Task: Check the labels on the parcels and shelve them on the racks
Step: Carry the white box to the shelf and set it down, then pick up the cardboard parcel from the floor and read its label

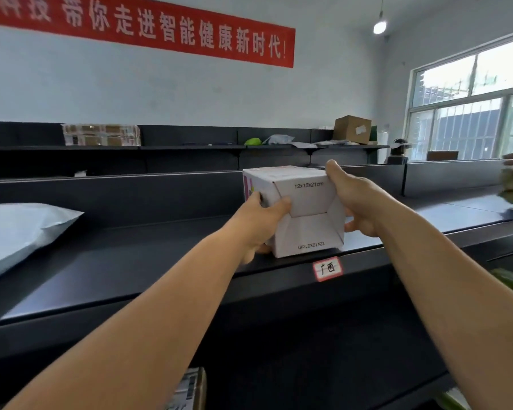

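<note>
Two bare forearms reach forward and up to the dark shelf point(160, 247). The left hand point(258, 220) grips the white box point(308, 208) at its left side, thumb curled over the near flap; the right hand point(354, 199) clasps the right side, thumb up along the edge, fingers curled beneath. The box sits between both hands, equally near to each, its base apparently at the shelf's front lip, just above a handwritten shelf tag point(328, 269). Its long axis appears to run away from the person. A grey mailing bag point(21, 232) lies well apart, left.
</note>
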The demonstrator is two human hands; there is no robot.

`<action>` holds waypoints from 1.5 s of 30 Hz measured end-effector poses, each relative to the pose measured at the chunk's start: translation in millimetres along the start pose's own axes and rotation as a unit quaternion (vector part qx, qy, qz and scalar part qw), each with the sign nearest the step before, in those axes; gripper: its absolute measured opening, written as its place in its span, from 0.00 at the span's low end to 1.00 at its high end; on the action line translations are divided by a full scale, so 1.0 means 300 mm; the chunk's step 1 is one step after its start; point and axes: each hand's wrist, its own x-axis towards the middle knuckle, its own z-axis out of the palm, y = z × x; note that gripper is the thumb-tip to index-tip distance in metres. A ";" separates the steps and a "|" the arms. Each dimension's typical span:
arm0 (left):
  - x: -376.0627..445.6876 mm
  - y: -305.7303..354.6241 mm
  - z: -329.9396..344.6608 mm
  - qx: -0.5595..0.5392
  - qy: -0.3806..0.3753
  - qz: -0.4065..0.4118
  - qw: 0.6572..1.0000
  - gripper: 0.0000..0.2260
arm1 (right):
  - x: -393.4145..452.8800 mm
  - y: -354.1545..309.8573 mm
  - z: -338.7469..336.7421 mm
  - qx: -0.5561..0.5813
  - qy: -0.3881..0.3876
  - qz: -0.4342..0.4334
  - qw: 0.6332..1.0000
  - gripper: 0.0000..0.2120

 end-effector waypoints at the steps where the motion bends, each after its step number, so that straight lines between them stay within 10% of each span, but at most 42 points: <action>1: 0.005 0.000 0.004 0.004 0.006 0.003 1.000 0.20 | 0.018 0.009 0.004 0.000 0.005 0.003 1.000 0.23; 10: -0.030 -0.008 0.009 0.052 0.081 0.023 0.995 0.28 | 0.091 0.050 0.057 0.006 0.059 -0.023 0.998 0.26; 18: -0.159 -0.047 -0.171 0.056 0.210 0.076 0.973 0.32 | -0.020 -0.027 0.232 -0.003 0.204 -0.246 0.948 0.35; 34: -0.811 -0.102 -0.766 0.044 0.430 0.144 0.890 0.21 | -0.735 -0.168 0.991 0.188 -0.056 -0.207 0.958 0.24; 45: -1.510 -0.286 -1.225 0.031 0.588 0.129 0.798 0.10 | -1.395 -0.263 1.528 0.267 -0.274 -0.219 0.898 0.16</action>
